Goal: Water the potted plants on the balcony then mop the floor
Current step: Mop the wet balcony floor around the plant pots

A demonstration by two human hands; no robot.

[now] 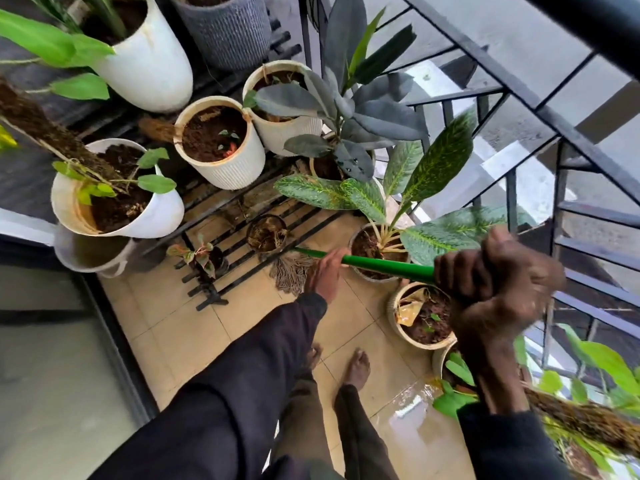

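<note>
I hold a mop by its green handle (pixel 384 266). My right hand (pixel 491 282) grips the upper end of the handle near the camera. My left hand (pixel 325 273) holds the handle lower down, close to the stringy mop head (pixel 291 273), which lies on the beige tiled floor (pixel 180 327) beside the black metal plant rack (pixel 221 233). Potted plants surround the spot: white ribbed pots (pixel 225 168) on the rack and a spotted-leaf plant (pixel 415 188) on the floor behind the handle.
A black metal railing (pixel 568 216) runs along the right side. More pots (pixel 415 320) stand on the floor at the right, under my right arm. A wet, shiny patch (pixel 412 414) covers the tiles near my bare feet (pixel 356 368). A glass door (pixel 52 358) is at left.
</note>
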